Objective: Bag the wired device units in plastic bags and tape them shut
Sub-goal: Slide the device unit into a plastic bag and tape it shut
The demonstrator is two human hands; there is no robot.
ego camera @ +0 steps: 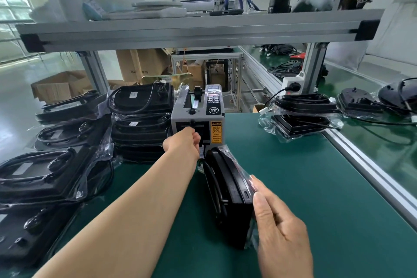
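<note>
1. Green mat (316,187) covers the table under both hands.
2. The left hand (182,142) is stretched far out. Its fingers are bent and touch the dark slot at the front of the grey tape machine (198,117). I cannot tell if they pinch a bit of tape.
3. The right hand (279,228) is close to the camera. Its thumb and bent fingers grip the near end of a black device (228,198) and press the plastic bag (242,171) against it.
4. The black device stands on its edge on the mat, between the two hands. Its far end is just below the left fingers, near the foot of the tape machine. A black cord (212,178) runs along its left side, inside the bag.
5. To the left of the left fingers is a tall pile of bagged devices (140,119), just beside the tape machine. More bagged ones (40,176) lie left of the arm, nearer the camera.
6. Far to the right of the left fingers sits a small bagged pile (304,115) by the edge of the mat. Past it are bare black devices (358,102) with loose cords — well apart from both hands.
7. High above the left fingers runs a metal shelf (191,29). Behind the tape machine — down on the floor — are brown boxes (142,63).
</note>
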